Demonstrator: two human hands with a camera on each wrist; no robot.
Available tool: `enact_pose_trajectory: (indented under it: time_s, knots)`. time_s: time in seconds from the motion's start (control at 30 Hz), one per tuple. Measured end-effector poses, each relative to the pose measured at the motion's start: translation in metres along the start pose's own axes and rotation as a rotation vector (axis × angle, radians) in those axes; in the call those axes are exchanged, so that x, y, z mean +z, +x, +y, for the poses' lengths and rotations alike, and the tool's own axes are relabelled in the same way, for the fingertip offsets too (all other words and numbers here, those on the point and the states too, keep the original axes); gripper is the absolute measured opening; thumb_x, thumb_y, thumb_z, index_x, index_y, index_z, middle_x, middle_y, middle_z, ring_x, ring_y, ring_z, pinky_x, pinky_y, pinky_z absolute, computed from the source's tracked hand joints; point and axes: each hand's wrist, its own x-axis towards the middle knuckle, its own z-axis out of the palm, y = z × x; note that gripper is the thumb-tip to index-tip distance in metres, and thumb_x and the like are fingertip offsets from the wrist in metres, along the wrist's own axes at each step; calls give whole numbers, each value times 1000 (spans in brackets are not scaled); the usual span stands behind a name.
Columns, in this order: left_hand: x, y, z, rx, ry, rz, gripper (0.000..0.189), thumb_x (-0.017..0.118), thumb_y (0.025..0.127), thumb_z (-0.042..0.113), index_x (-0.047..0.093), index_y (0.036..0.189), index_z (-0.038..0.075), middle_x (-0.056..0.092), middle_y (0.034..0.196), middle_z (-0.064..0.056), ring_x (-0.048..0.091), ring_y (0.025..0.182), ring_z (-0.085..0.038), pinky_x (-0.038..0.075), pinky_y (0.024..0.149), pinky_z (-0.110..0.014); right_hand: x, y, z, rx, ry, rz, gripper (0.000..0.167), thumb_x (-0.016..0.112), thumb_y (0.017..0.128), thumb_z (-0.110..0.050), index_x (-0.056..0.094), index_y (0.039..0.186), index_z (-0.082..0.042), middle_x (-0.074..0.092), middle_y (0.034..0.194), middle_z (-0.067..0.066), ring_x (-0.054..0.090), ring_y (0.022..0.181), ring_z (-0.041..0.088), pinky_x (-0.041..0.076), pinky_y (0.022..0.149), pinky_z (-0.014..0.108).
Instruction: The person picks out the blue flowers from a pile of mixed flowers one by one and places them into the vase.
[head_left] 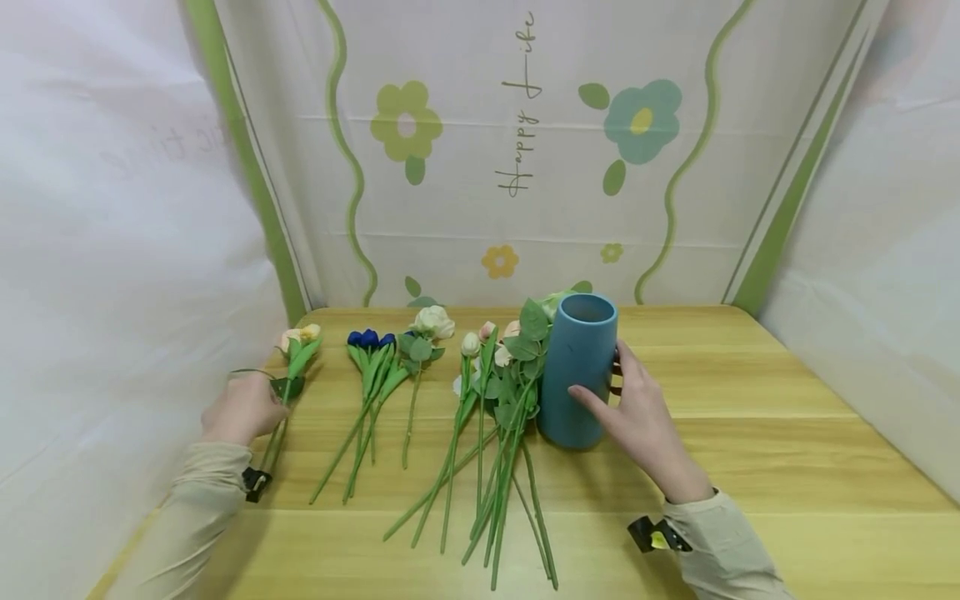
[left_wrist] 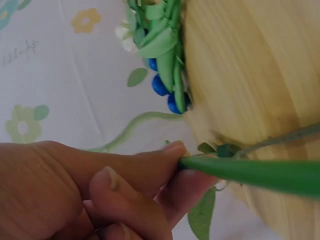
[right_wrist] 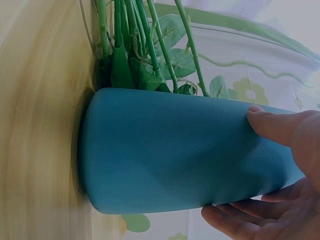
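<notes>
Nearest, the cuffs of two pale beige fabric sleeves point(head_left: 198, 500), a small black device point(head_left: 660, 535) at each wrist. Left hand point(head_left: 243, 408) near the left edge of the tabletop, thumb and forefinger pinching a smooth, tapering green part of the peach-and-yellow flowers point(head_left: 302, 358); stem or leaf, cannot tell. Their stems run below the hand, blossoms just beyond it. Right hand point(head_left: 641, 425) wrapped on a tall, matte blue cylindrical vase point(head_left: 573, 383), thumb across the near face, fingers round the right side. Vase upright on the light, yellowish wood-grain table point(head_left: 750, 433), right of centre, its round mouth facing up. Just beside its left side, a leafy bunch of white and pale pink flowers point(head_left: 513, 392), long green stems crossing and pointing toward the person; contact with the vase cannot be told. Between bunch and left hand, deep-blue tulip-shaped flowers point(head_left: 367, 339) on green stems, heads away from the person; next to them, a full white blossom point(head_left: 433, 322) on a leafy stem. Farthest, a white fabric backdrop point(head_left: 465, 192) printed with green wavy lines, coloured flowers and the sideways lettering "Happy Life".
</notes>
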Motion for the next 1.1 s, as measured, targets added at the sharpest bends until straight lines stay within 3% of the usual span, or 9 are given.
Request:
enact_pose_trajectory:
  time_s: [0.13,0.3,0.5,0.63,0.77,0.9,1.1]
  knots:
    - [1,7,-4,-41,30,-55,18,65,77,13,52,65,9,56,78,-15,54,70,-30,44,56,-45,0,-1,1,-4,-6,6,95,74,88,-40,21,150,9,45,136,33,46,123,47,38,97,63]
    - [8,17,-7,-49,52,-111,15,70,74,15,59,74,5,56,89,-22,54,76,-33,45,60,-52,-1,-3,1,-5,-4,18,95,74,88,-39,21,150,9,45,136,33,47,122,46,39,95,63]
    - [14,21,-3,-40,87,-77,17,69,77,11,64,86,-2,57,98,-29,54,81,-36,46,64,-59,-3,-2,1,-4,-6,17,95,73,89,-40,20,151,9,44,137,33,46,123,47,38,96,64]
    - [12,11,23,-10,111,-27,11,58,84,8,60,79,-1,58,86,-26,54,72,-33,46,57,-51,-4,0,2,-9,-8,24,95,74,89,-40,21,150,9,44,137,33,46,123,47,38,96,64]
    - [14,-1,60,62,83,-10,30,58,91,13,48,63,9,45,59,-6,44,52,-18,39,47,-33,-4,0,3,-14,-6,37,95,75,88,-39,22,150,9,45,135,33,47,121,47,39,95,64]
    - [28,-5,88,170,35,8,47,63,92,19,38,53,16,28,49,6,28,43,-8,29,41,-24,-3,1,4,-12,-12,24,95,75,88,-40,22,150,8,46,134,32,47,121,46,39,95,63]
    - [52,-3,116,234,10,21,51,65,91,18,36,50,17,24,46,7,25,41,-7,24,39,-22,1,1,4,-10,-6,6,96,75,87,-41,22,150,8,45,136,31,46,123,46,38,97,62]
